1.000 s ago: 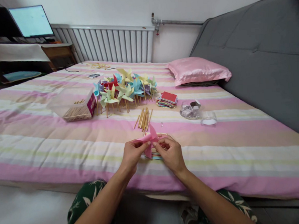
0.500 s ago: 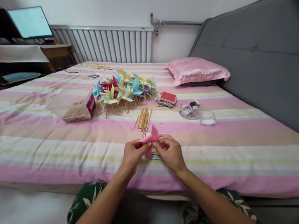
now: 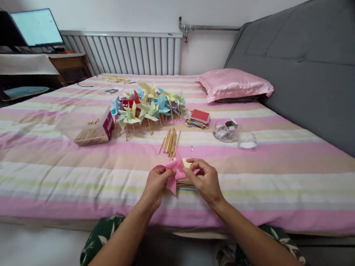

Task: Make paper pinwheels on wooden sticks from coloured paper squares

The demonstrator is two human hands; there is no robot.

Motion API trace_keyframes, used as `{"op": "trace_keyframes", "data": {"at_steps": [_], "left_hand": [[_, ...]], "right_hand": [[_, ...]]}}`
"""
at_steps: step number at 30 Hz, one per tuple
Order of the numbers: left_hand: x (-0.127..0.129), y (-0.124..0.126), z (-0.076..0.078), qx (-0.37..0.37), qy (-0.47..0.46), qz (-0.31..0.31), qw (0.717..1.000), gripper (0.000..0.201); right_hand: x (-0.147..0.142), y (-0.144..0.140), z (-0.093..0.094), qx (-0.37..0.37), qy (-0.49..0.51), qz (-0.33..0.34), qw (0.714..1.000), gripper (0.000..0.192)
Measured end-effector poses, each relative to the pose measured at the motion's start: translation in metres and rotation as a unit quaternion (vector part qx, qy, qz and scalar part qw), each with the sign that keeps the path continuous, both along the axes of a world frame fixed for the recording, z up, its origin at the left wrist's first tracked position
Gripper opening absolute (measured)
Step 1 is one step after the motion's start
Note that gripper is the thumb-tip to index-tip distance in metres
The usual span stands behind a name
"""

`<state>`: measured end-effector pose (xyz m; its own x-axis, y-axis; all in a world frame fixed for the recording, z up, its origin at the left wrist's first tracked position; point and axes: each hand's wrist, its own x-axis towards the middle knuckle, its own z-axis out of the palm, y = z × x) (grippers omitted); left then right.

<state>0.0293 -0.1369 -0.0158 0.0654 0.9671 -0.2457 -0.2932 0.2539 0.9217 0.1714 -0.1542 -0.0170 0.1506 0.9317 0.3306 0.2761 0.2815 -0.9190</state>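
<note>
A pink paper pinwheel (image 3: 177,170) without a visible stick is held between my two hands above the near part of the bed. My left hand (image 3: 155,184) pinches its left side between thumb and fingers. On the other side, my right hand (image 3: 205,179) grips near the centre and right blade, with its fingers curled. Beneath the pinwheel lies a stack of coloured paper (image 3: 186,184), partly covered by it and my hands. Just beyond are several thin wooden sticks (image 3: 171,142) in a loose bundle. A tiny shiny piece (image 3: 192,149) rests right of the sticks.
Finished pinwheels (image 3: 147,106) stand in a cluster farther back. Left of them is a clear box of sticks (image 3: 91,133). To the right lie a red-topped paper stack (image 3: 199,117), a clear container (image 3: 225,131), a clear lid-like piece (image 3: 247,140) and a pink pillow (image 3: 235,83).
The pinwheel has turned and tilted in my hands, its blades now facing me more openly. My right hand has shifted slightly right. Things on the bed stay put.
</note>
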Motion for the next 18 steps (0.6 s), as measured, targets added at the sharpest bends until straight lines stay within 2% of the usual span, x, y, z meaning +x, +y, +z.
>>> {"op": "trace_keyframes", "data": {"at_steps": [2, 5, 8, 18], "left_hand": [[-0.0005, -0.0007, 0.0015, -0.006, -0.001, -0.031, 0.999, 0.020], [0.0001, -0.0017, 0.0028, 0.000, 0.019, -0.056, 0.998, 0.021], [0.0008, -0.0024, 0.0025, 0.011, 0.036, -0.068, 0.997, 0.025], [0.0011, -0.0028, 0.0038, -0.001, 0.047, -0.067, 0.997, 0.022]], "right_hand": [[0.0036, 0.0023, 0.0000, -0.019, 0.059, 0.021, 0.998, 0.020], [0.0069, 0.0062, -0.0027, -0.072, 0.157, 0.094, 0.981, 0.033], [0.0069, 0.0082, -0.0063, -0.122, 0.203, 0.130, 0.963, 0.040], [0.0068, 0.0098, -0.0075, -0.136, 0.193, 0.106, 0.966, 0.039]]}}
